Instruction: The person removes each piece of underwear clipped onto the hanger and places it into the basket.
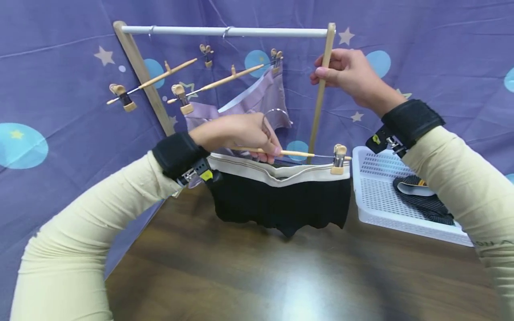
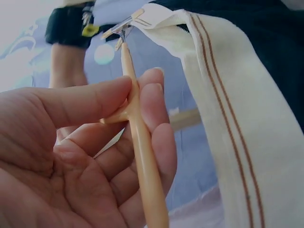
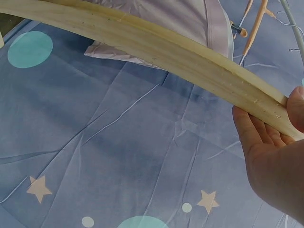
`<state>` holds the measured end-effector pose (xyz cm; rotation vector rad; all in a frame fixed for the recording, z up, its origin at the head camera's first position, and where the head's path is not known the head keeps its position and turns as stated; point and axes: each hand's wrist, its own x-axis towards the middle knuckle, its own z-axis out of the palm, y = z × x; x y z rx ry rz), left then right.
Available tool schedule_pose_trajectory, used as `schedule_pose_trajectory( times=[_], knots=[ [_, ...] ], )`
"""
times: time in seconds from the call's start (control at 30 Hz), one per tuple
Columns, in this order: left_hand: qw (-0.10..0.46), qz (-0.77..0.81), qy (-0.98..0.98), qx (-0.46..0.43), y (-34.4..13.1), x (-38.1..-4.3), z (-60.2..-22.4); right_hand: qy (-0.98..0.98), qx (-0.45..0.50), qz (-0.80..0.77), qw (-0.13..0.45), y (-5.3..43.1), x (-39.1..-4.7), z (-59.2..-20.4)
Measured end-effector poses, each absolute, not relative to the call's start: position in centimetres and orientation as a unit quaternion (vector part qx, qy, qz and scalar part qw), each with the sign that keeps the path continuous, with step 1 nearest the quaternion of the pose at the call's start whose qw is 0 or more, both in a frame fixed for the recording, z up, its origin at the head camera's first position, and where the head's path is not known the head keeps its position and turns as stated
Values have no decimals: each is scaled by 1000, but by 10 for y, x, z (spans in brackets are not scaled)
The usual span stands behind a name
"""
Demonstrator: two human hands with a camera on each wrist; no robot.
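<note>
My left hand (image 1: 250, 131) pinches the middle of a tan clip hanger (image 2: 137, 142) between thumb and fingers. Black underpants (image 1: 281, 200) with a white waistband (image 2: 232, 109) hang from it, and a clip (image 1: 339, 159) holds their right end. The hanger's hook (image 1: 277, 110) stands up above the knuckles. My right hand (image 1: 349, 73) grips the right wooden post (image 1: 321, 100) of a rack, thumb in front and fingers on its far side. Behind the left hand, a lilac garment (image 1: 257, 98) hangs from another clip hanger (image 1: 233, 76) on the white rail (image 1: 277, 32).
One more clip hanger (image 1: 172, 72), with no garment on it, hangs at the rack's left, by the left post (image 1: 144, 76). A white basket (image 1: 365, 200) on the right holds dark striped cloth (image 1: 421, 205). A purple patterned curtain (image 1: 48, 80) stands behind the brown table (image 1: 241, 267).
</note>
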<state>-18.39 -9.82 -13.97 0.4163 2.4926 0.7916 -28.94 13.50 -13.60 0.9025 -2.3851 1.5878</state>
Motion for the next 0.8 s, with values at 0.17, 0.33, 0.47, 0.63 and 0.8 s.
schedule_pose_trajectory(
  times=[0.17, 0.33, 0.47, 0.63, 0.8],
  knots=[
    [251, 315, 901, 161, -93, -180, -162, -791, 303, 526, 70, 133, -287, -136],
    [237, 326, 898, 174, -90, -181, -177, -790, 307, 527, 71, 129, -286, -134],
    [226, 330, 898, 181, -87, -184, -187, -789, 307, 528, 74, 127, -286, -134],
    [219, 334, 899, 179, -82, -188, -200, -785, 305, 535, 67, 127, -286, -134],
    [209, 339, 900, 175, -80, -191, -211, -790, 299, 531, 63, 128, -285, -135]
  ],
)
